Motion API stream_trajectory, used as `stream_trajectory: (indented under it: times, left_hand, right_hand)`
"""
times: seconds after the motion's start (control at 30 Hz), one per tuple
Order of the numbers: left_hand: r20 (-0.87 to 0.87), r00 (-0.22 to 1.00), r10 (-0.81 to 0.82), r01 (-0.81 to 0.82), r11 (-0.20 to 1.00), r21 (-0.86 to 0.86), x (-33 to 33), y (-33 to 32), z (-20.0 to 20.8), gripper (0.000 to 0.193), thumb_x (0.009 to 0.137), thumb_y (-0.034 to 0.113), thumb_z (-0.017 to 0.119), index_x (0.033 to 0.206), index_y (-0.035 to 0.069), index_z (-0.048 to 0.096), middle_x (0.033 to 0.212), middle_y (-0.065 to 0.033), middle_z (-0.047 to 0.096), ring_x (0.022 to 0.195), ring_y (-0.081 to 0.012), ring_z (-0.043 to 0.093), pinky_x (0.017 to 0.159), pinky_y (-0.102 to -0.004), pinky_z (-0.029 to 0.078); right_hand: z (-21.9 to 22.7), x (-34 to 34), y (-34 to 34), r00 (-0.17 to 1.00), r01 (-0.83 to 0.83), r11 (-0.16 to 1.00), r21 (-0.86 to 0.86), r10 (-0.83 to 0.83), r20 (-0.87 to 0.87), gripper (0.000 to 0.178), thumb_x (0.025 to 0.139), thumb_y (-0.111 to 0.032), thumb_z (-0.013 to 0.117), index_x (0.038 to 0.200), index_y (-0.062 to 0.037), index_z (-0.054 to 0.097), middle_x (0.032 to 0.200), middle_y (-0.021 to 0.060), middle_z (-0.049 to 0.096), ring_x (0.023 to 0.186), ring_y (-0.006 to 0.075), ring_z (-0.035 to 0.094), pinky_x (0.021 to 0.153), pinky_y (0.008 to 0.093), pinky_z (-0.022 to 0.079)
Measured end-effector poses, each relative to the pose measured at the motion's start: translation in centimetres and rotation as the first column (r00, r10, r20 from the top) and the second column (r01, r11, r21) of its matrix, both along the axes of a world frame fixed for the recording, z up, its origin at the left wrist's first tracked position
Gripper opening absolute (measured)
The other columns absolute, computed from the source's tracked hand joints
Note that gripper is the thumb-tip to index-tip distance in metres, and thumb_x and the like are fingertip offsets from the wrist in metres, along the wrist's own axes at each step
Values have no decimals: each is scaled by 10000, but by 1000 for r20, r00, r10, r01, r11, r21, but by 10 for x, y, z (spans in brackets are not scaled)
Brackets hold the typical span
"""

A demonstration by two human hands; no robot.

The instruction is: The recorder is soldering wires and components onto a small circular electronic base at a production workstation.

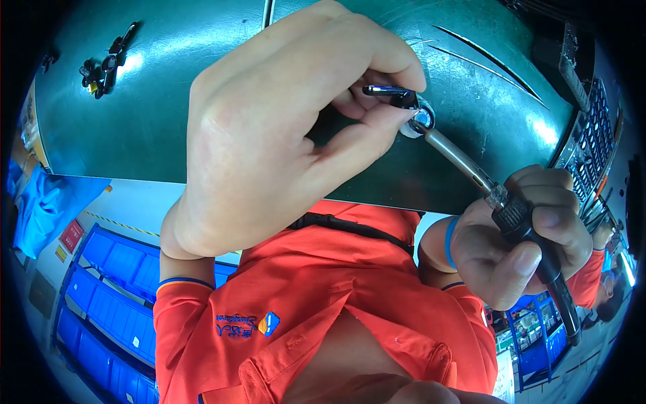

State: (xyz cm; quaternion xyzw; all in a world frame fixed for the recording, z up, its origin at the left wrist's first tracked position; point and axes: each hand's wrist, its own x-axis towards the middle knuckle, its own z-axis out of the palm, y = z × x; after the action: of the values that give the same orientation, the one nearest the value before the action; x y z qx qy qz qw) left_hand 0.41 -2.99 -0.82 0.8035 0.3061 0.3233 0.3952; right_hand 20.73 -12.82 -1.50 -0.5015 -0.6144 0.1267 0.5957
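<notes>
A green table fills the upper half of the frame. Below it, at lower centre, is the person's red shirt, with blue bins stacked at lower left. The left hand spreads over the upper centre, its grip narrow, thumb and fingers pinching a small dark part right of top centre. The right hand, at right of centre, has its grip closed around a soldering iron, which slants up to the left. Black cables lie at upper left. Smallest, a round silvery piece sits beside the left fingertips, at the iron's tip; contact is unclear.
</notes>
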Motion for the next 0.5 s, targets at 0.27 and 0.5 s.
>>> stream_trajectory:
  times: [0.27, 0.5]
  left_hand:
    - [-7, 1000, -2, 2, 1000, -2, 0, 0, 2, 256, 764, -108, 772, 1007, -48, 719, 979, -110, 692, 809, -142, 654, 699, -217, 526]
    - [-15, 1000, -2, 2, 1000, -4, 1, -1, 4, 256, 760, -102, 776, 1003, -45, 720, 983, -110, 693, 811, -143, 653, 700, -221, 525]
  right_hand:
    - [1, 2, 1, 1000, -18, 1000, -10, 18, 16, 281, 888, -263, 577, 954, 9, 556, 598, 75, 431, 539, 154, 371, 497, 315, 301]
    - [2, 2, 0, 1000, -8, 1000, -15, 8, -2, 286, 888, -267, 578, 960, 9, 552, 603, 76, 431, 547, 157, 373, 502, 314, 298]
